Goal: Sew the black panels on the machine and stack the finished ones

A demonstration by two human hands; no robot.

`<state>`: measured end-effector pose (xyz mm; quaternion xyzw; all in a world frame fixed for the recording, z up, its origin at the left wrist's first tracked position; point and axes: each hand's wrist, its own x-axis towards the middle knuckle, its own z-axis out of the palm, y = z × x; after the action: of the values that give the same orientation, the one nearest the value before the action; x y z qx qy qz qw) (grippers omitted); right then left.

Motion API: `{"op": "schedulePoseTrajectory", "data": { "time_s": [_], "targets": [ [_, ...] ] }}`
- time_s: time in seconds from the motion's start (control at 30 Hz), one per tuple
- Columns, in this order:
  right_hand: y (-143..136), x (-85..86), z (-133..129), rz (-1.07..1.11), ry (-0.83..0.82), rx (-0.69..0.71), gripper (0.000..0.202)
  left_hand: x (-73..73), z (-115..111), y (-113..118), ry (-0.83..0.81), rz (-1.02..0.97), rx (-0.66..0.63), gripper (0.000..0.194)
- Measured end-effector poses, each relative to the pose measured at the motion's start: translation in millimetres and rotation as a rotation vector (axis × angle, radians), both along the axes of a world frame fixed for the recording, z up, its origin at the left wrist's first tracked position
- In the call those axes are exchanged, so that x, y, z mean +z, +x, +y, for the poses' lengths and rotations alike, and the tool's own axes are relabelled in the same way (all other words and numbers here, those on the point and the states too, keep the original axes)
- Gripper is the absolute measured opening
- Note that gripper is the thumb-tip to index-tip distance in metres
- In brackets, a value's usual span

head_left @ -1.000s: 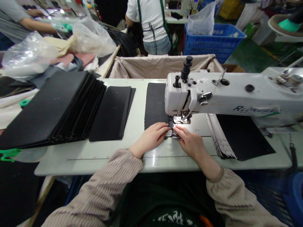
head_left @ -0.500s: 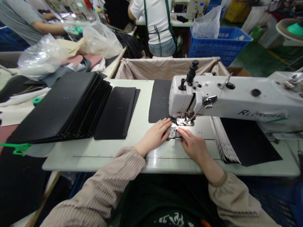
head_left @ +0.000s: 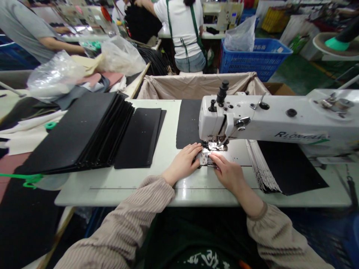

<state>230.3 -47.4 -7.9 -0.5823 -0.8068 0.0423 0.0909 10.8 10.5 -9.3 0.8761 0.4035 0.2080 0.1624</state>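
Observation:
My left hand [head_left: 183,162] lies flat on the pale sewing machine table [head_left: 134,191], fingers stretched towards the needle area and thumb by the metal plate's left edge. My right hand [head_left: 230,173] has its fingers bent together over the shiny metal plate [head_left: 206,158] in front of the presser foot [head_left: 215,145]; whatever is under its fingertips is hidden. Above both hands stands the white head of the sewing machine [head_left: 258,117]. A black panel [head_left: 188,123] lies flat behind my left fingertips, running partly behind the machine head.
At the left are a thick stack of black panels [head_left: 75,130] and a smaller pile [head_left: 138,136]. A stack with pale edges [head_left: 291,168] lies under the machine arm. Behind the table are a cloth-lined bin [head_left: 196,86], a blue crate [head_left: 255,56] and co-workers [head_left: 185,35].
The view has shifted slightly, so the table and machine sit a little lower. My hands keep nearly the same place at the plate. A co-worker behind has raised an arm by dark material.

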Motion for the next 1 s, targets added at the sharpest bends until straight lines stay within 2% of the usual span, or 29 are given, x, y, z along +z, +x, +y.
{"op": "schedulePoseTrajectory", "data": {
  "time_s": [0.2, 0.4, 0.53, 0.63, 0.87, 0.93, 1.0],
  "targets": [
    [-1, 2.8, 0, 0.031, 0.005, -0.013, 0.049, -2.1, 0, 0, 0.028, -0.016, 0.012, 0.049],
    [-2, 4.1, -1, 0.049, 0.017, -0.030, 0.047, -10.3, 7, 0, 0.081, 0.011, 0.108, 0.059],
    [-2, 5.9, -2, 0.057, 0.029, -0.044, 0.044, -10.1, 7, 1, 0.105, 0.032, 0.140, 0.048],
    [-2, 7.0, -3, 0.037, 0.037, -0.045, 0.043, -5.3, -7, -5, 0.126, 0.020, 0.189, 0.042],
    [-2, 6.1, -6, 0.024, 0.036, -0.060, 0.043, 6.2, -75, -25, 0.079, 0.002, 0.266, 0.036],
    [-1, 4.9, -6, 0.030, 0.043, -0.062, 0.042, 9.9, -78, -28, 0.071, -0.019, 0.314, 0.034],
    [-1, 3.5, -6, 0.043, 0.054, -0.062, 0.042, 11.8, -69, -27, 0.076, -0.044, 0.363, 0.035]
  ]
}}
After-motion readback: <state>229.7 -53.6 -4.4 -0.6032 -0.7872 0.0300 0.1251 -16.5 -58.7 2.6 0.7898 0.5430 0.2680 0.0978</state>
